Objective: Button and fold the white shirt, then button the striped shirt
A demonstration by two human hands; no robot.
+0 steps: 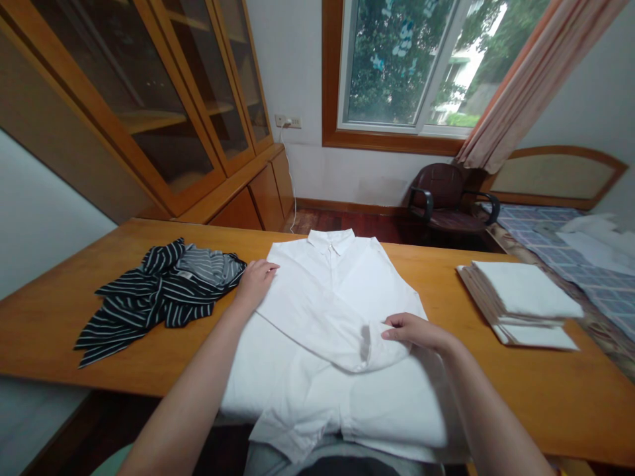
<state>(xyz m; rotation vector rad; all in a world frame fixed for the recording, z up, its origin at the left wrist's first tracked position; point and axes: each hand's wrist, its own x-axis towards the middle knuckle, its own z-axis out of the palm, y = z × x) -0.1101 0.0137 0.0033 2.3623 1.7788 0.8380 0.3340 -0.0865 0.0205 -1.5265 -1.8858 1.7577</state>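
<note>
A white long-sleeved shirt [342, 284] lies spread on the wooden table, its collar toward the far edge and its lower hem hanging over the near edge. One sleeve is folded across the front, slanting from the left shoulder to the lower right. My left hand [256, 281] is at the left shoulder, its fingers together and closed on the fabric at the fold. Near the sleeve's end, my right hand [409, 329] pinches the cuff between thumb and fingers. The other sleeve cannot be made out clearly.
A black-and-white striped garment [169, 287] lies crumpled on the left of the table [417, 261]. To the right sits a stack of folded white items [526, 294]. Beyond are a glass-door cabinet [198, 106], an armchair [441, 198] and a bed [546, 231].
</note>
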